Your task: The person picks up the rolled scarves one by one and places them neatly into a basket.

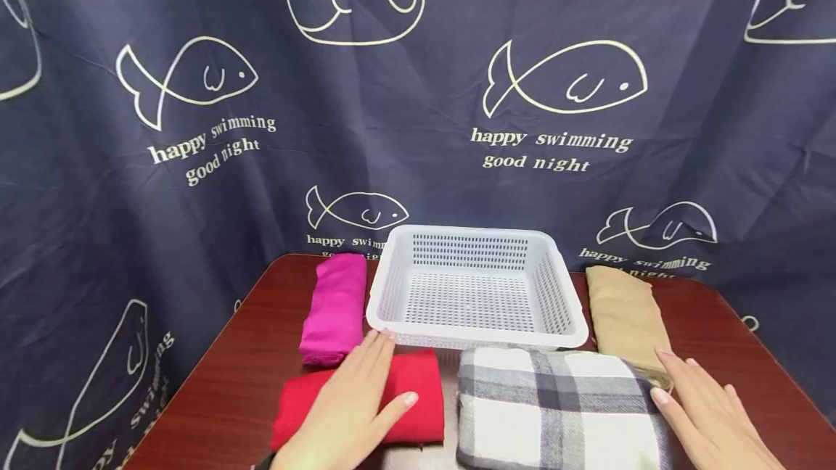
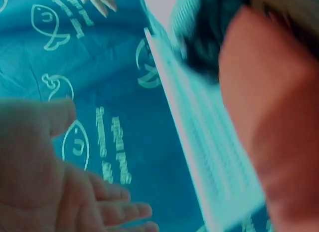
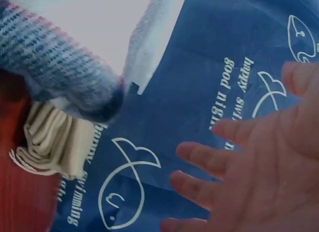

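While left hand point(image 1: 351, 405) overhangs red cloth point(image 1: 419, 376), right hand point(image 1: 708, 408) just beside checked cloth point(image 1: 562, 408), both empty, fingers extended.

I saw plain red folded cloth point(image 1: 422, 379), plain tan folded cloth point(image 1: 625, 310) and checked grey-and-white folded cloth point(image 1: 562, 412). Cream fish point(image 1: 580, 88) patterned the navy fabric curtain point(image 1: 427, 114).

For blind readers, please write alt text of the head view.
A person's left hand is over a folded red cloth and the right hand at the right edge of a checked cloth, on a brown table. Farther back sits a white basket between a magenta cloth and a tan cloth, before a blue curtain.
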{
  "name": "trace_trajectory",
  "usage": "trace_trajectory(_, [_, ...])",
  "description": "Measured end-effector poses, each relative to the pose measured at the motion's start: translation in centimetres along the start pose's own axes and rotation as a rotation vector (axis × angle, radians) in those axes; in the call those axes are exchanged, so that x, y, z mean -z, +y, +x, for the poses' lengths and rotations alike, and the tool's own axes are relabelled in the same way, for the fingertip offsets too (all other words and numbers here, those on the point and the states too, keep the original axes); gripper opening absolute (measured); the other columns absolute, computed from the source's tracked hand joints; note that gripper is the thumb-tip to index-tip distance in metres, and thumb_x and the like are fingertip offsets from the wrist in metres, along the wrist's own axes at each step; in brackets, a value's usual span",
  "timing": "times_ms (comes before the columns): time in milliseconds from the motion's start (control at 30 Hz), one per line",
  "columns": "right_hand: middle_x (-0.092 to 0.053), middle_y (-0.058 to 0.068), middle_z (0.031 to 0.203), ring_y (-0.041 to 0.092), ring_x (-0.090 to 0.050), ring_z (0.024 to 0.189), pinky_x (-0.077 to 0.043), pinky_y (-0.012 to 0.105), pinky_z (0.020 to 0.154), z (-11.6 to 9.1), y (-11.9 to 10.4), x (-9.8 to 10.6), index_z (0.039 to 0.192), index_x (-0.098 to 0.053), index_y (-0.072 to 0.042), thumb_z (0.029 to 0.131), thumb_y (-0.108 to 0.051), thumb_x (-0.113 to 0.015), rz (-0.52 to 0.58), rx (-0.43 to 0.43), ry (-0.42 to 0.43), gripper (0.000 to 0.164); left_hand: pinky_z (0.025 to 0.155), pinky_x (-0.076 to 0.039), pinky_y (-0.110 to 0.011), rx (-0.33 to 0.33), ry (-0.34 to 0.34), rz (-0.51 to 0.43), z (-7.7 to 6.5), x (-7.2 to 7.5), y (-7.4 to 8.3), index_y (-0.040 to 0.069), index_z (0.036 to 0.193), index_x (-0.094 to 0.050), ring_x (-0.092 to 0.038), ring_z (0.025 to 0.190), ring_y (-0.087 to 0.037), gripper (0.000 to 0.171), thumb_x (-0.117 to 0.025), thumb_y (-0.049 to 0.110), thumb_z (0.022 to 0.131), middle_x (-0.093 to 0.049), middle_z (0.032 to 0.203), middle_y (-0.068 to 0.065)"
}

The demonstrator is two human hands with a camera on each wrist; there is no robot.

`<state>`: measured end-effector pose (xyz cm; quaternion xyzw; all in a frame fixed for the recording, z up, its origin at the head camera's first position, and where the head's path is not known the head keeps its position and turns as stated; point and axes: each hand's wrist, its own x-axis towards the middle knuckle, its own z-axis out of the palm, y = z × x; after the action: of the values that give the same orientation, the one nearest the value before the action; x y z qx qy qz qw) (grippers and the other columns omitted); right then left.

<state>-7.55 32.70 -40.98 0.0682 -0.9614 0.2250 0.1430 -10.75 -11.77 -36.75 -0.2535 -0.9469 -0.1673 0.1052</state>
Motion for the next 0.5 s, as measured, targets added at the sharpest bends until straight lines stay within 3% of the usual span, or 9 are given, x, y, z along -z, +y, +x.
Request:
trace_trajectory(100, [-0.041,0.037,0.128,0.055,-0.035,0.12,-0.014,0.063,0.104,0.8,-0.4,0.6,0.14,-0.031,0.01,0.102,-0.019,-0.038,0.025,-0.068,-0.046,0.048,0.103,-0.036,-0.045,0.034,-0.03,-0.132,1.2,-1.0,1.4,-0.006,0.139,-0.041,-0.04,0.131,-0.031,0.069,-0.047,0.048,0.096,-0.044,0.141,-0.016])
trace_trajectory(200, [-0.046,0.035,0.124,0.052,-0.044,0.112,-0.035,0.059,0.089,1.5,-0.8,1.3,0.137,-0.031,0.011,0.105,-0.027,-0.028,0.036,-0.201,-0.132,0.05,0.101,-0.038,-0.048,0.09,-0.086,-0.331,2.5,-2.1,2.4,-0.006,0.138,-0.042,-0.045,0.126,-0.03,0.068,-0.047,0.047,0.097,-0.048,0.138,-0.016])
trace_trajectory(233, [-0.05,0.033,0.12,0.05,-0.047,0.11,-0.039,0.058,0.081,1.7,-0.9,1.5,0.136,-0.031,0.011,0.105,-0.029,-0.025,0.041,-0.243,-0.16,0.051,0.1,-0.039,-0.049,0.107,-0.111,-0.41,3.0,-2.5,2.7,-0.007,0.138,-0.041,-0.047,0.124,-0.031,0.067,-0.047,0.046,0.097,-0.048,0.137,-0.017])
trace_trajectory(300, [-0.053,0.031,0.117,0.048,-0.049,0.109,-0.04,0.057,0.08,1.9,-0.9,1.6,0.135,-0.029,0.011,0.105,-0.035,-0.019,0.061,-0.334,-0.233,0.057,0.099,-0.039,-0.051,0.141,-0.168,-0.586,3.8,-3.5,3.2,-0.009,0.139,-0.038,-0.049,0.122,-0.035,0.068,-0.047,0.044,0.098,-0.046,0.138,-0.022])
trace_trajectory(433, [-0.045,0.037,0.123,0.054,-0.043,0.114,-0.04,0.061,0.084,2.1,-0.3,1.0,0.134,-0.026,0.016,0.103,-0.045,-0.011,0.068,-0.448,-0.365,0.07,0.105,-0.024,-0.059,0.291,-0.274,-0.968,4.8,-5.7,4.2,-0.015,0.143,-0.019,-0.029,0.132,-0.047,0.072,-0.05,0.033,0.098,-0.025,0.146,-0.034])
trace_trajectory(500, [-0.039,0.041,0.128,0.058,-0.038,0.116,-0.038,0.063,0.087,2.1,0.2,0.3,0.132,-0.028,0.019,0.102,-0.048,-0.01,0.074,-0.474,-0.406,0.076,0.106,-0.013,-0.062,0.41,-0.292,-1.149,5.0,-6.7,4.8,-0.017,0.143,-0.009,-0.012,0.136,-0.05,0.078,-0.051,0.028,0.096,-0.01,0.148,-0.037])
